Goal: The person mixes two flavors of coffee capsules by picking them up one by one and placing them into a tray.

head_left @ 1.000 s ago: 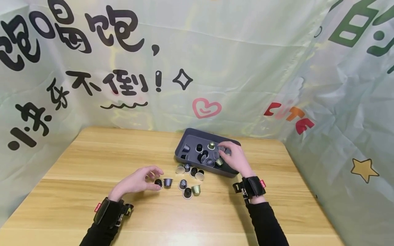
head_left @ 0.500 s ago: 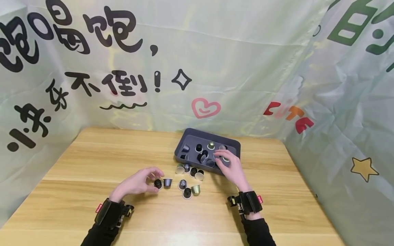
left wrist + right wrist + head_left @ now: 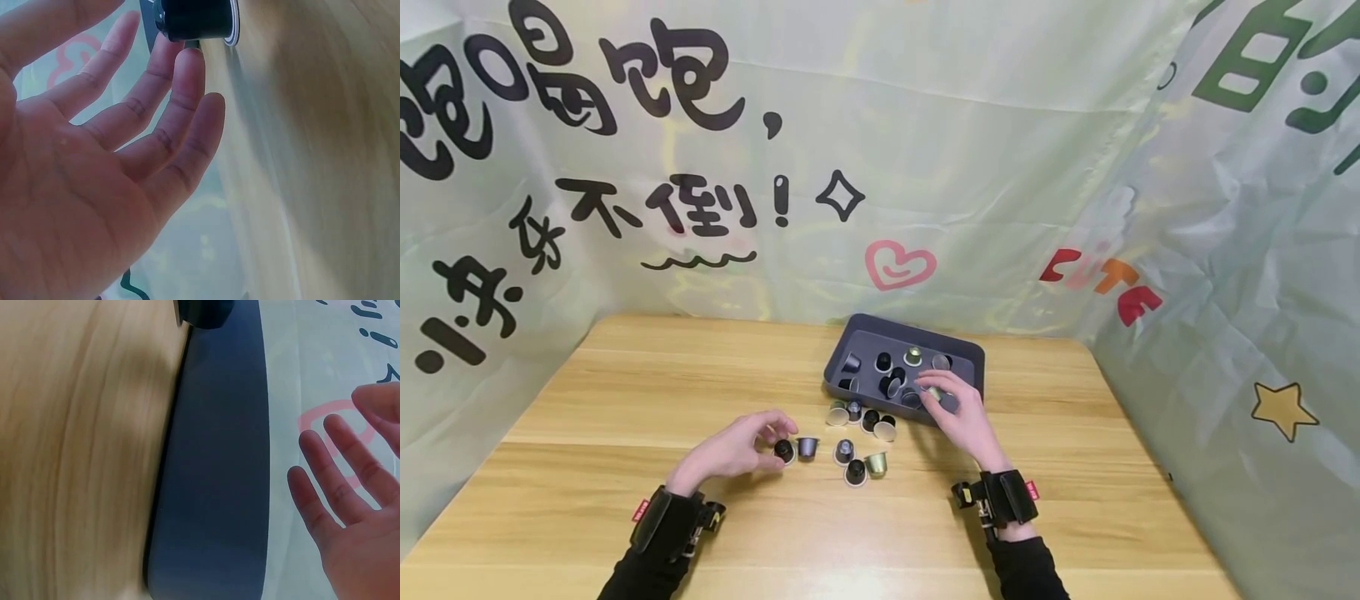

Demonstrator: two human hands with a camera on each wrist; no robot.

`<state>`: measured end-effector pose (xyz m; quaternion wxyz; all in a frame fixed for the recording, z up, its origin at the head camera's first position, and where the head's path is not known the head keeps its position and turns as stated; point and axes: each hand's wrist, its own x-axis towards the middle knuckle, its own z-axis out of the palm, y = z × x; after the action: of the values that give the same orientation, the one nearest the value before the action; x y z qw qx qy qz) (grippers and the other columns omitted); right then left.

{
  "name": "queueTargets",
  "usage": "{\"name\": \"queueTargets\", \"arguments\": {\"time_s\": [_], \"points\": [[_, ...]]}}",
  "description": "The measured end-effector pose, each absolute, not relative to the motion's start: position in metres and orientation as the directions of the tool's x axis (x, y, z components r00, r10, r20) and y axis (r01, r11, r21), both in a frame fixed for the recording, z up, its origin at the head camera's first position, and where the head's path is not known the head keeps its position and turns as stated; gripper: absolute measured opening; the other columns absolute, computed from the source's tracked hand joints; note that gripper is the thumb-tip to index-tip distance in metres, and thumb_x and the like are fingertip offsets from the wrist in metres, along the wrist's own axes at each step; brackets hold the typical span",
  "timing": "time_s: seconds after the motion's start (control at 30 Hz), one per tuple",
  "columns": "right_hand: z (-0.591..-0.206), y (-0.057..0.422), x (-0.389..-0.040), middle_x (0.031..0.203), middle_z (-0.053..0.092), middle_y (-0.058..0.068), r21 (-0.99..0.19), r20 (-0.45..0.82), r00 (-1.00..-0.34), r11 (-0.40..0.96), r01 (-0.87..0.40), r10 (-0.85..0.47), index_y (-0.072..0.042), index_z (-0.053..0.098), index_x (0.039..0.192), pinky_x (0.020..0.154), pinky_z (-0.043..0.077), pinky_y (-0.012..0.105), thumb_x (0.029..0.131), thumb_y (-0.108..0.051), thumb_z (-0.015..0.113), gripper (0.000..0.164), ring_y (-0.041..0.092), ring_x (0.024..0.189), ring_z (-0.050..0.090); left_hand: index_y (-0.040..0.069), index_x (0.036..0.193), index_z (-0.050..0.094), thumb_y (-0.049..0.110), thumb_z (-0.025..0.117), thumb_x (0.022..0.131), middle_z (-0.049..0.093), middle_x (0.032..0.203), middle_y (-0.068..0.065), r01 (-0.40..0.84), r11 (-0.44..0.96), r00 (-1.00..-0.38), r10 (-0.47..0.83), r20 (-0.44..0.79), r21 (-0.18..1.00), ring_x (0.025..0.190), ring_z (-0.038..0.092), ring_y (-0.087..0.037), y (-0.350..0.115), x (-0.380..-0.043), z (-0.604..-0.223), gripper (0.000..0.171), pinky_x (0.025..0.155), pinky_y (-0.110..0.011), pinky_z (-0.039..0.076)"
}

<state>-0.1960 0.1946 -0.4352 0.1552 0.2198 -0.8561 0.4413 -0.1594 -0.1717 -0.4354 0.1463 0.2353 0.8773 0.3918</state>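
Note:
My left hand [image 3: 733, 450] is low over the table, fingers loosely bent and apart around a black coffee capsule [image 3: 783, 450]. In the left wrist view that capsule [image 3: 200, 19] is near the fingertips, without a visible grip. A dark grey capsule [image 3: 807, 447] lies just right of it. My right hand [image 3: 958, 412] hovers over the front edge of a dark grey tray [image 3: 865, 340], which holds several capsules. A green capsule [image 3: 934, 392] shows behind its fingertips. In the right wrist view the fingers of the right hand [image 3: 362, 512] are spread, with nothing held, beyond the tray wall [image 3: 212, 456].
Several capsules lie along the tray's front, such as a black one [image 3: 870, 419]. Nearer are a blue-grey capsule [image 3: 845, 451], a black capsule [image 3: 855, 472] and a green capsule [image 3: 877, 464]. A printed cloth [image 3: 1000, 167] hangs behind the wooden table [image 3: 587, 467].
My right hand has drawn back leftward and toward me from the tray's right part to its front edge. The left hand has barely moved beside the black capsule.

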Motion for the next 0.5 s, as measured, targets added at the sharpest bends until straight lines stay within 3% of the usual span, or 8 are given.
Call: {"name": "queueTargets", "arguments": {"time_s": [0.17, 0.5], "points": [[-0.4365, 0.1951, -0.1961, 0.124, 0.071, 0.007, -0.684, 0.466, -0.849, 0.508, -0.524, -0.248, -0.005, 0.074, 0.111, 0.102, 0.049, 0.032, 0.094, -0.01, 0.068, 0.018, 0.027, 0.123, 0.062, 0.005, 0.119, 0.062, 0.01, 0.079, 0.081, 0.068, 0.115, -0.012, 0.284, 0.599, -0.852, 0.516, -0.089, 0.748, 0.105, 0.063, -0.026, -0.1715, -0.1585, -0.4348, 0.041, 0.094, -0.052, 0.056], [-0.4369, 0.1943, -0.1946, 0.124, 0.071, 0.014, -0.692, 0.471, -0.842, 0.483, -0.537, -0.262, -0.01, 0.075, 0.11, 0.1, 0.05, 0.033, 0.094, -0.009, 0.068, 0.017, 0.028, 0.121, 0.062, 0.004, 0.112, 0.064, 0.007, 0.079, 0.081, 0.068, 0.11, -0.01, 0.277, 0.627, -0.863, 0.496, -0.099, 0.728, 0.101, 0.064, -0.024, -0.1693, -0.1567, -0.433, 0.035, 0.093, -0.051, 0.057]]}}
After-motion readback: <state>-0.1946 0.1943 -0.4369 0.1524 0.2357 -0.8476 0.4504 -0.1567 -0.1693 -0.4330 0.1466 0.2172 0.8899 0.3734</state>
